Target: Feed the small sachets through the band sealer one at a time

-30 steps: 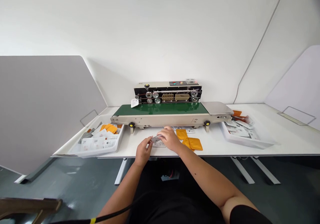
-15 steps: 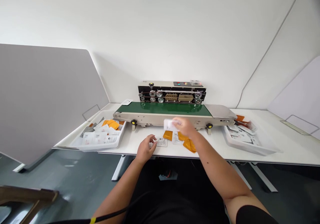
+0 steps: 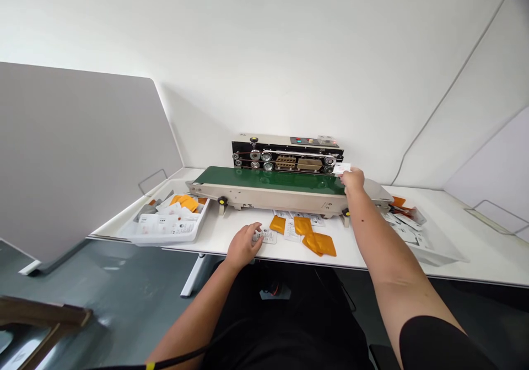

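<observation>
**Now at the machine's right end: a white packet in the right hand**

The right hand [image 3: 353, 180] pinches the white packet [image 3: 341, 168] along its near right corner, just beside the rollers [image 3: 329, 161] of the machine [image 3: 285, 145] and above the right part of the green belt [image 3: 264, 178]. Whether packet and rollers touch, I cannot tell. The left hand [image 3: 244, 246] rests loose at the front of the white surface [image 3: 221, 235], fingers spread and slightly curled, gripping nothing visible; its fingertips lie at a printed packet [image 3: 269, 236], partly covering it. Right of that, orange packets [image 3: 325, 244] lie near the front edge, some overlapping, with more printed white ones among them. Left of the belt, a bin [image 3: 165, 239] holds white and orange packets; another bin [image 3: 442, 255], similarly filled, stands beyond the right forearm.
</observation>
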A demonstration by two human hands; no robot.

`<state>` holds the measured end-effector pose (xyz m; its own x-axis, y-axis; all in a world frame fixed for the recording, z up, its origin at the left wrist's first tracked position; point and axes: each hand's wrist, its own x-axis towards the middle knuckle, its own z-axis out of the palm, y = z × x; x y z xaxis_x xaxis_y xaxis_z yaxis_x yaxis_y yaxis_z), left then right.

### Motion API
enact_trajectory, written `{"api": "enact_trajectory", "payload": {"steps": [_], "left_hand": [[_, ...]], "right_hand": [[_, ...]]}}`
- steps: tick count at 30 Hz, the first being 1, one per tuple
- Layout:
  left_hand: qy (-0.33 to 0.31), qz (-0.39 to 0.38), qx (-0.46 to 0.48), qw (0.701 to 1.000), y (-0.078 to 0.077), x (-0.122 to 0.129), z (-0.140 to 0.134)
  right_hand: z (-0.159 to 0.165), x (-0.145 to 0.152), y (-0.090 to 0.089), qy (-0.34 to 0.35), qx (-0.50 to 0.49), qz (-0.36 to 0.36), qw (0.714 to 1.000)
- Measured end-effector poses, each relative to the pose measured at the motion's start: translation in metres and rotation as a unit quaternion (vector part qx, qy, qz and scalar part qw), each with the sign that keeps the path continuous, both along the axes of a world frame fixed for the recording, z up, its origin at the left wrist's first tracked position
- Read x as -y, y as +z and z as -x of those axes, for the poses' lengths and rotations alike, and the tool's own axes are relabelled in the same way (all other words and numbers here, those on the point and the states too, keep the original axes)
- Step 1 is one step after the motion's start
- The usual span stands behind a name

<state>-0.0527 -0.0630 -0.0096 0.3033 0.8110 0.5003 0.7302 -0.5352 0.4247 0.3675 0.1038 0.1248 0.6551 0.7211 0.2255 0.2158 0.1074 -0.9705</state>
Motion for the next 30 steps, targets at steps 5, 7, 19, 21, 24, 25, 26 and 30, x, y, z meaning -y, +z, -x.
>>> {"api": "enact_trajectory", "payload": {"steps": [5,7,19,21,24,25,26,30], "left_hand": [[0.004,0.000,-0.011,1.000,0.000,-0.001,-0.001],[0.002,-0.003,-0.023,1.000,0.002,-0.001,-0.002],[-0.087,-0.002,-0.114,0.990,0.009,-0.003,-0.004],[-0.105,0.009,-0.133,0.985,0.007,-0.005,-0.005],[-0.129,0.021,-0.141,0.981,0.007,-0.007,-0.005],[-0.135,0.024,-0.140,0.981,0.008,-0.007,-0.006],[-0.139,0.025,-0.137,0.980,0.009,-0.006,-0.005],[-0.135,0.030,-0.113,0.984,0.013,-0.005,-0.006]], "right_hand": [[0.029,-0.016,-0.005,0.029,-0.083,0.038,0.995],[0.039,-0.019,-0.003,0.045,-0.103,0.048,0.993],[0.086,0.028,-0.003,-0.024,0.049,-0.068,0.996],[0.113,0.063,-0.021,-0.022,0.157,-0.148,0.976],[0.162,0.117,-0.060,0.177,0.268,-0.158,0.934],[0.176,0.133,-0.074,0.252,0.312,-0.149,0.904],[0.188,0.145,-0.087,0.316,0.352,-0.137,0.871],[0.208,0.167,-0.123,0.428,0.450,-0.080,0.780]]}}
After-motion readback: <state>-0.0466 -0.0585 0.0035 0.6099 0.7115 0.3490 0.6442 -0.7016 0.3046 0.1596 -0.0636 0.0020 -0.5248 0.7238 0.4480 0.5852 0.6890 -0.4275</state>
